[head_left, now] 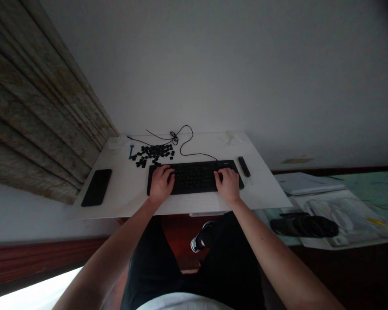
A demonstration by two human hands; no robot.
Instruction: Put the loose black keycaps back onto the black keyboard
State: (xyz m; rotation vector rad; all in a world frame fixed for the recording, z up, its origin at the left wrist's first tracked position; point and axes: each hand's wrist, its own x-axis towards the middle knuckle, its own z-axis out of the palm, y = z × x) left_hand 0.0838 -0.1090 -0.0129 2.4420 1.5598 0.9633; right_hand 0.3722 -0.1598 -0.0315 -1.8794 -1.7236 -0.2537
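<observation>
A black keyboard [194,177] lies on the white table, parts of its key area looking uneven, as if keycaps are off. My left hand [161,183] rests on its left end, palm down, thumb apart from the fingers. Over the right end lies my right hand [228,183], also palm down with the thumb held away. Both hands look open, though the undersides of the fingers are hidden. Behind the keyboard's left half is a loose heap of black keycaps [155,151]. A small blue tool [131,151] sits left of the heap.
A black cable [197,154] loops behind the keyboard. A phone [97,187] lies at the left, a dark slim object [244,166] at the right. Clear plastic [118,142] is at the back left. Right of the table are papers [310,183] and a black folded item [304,225].
</observation>
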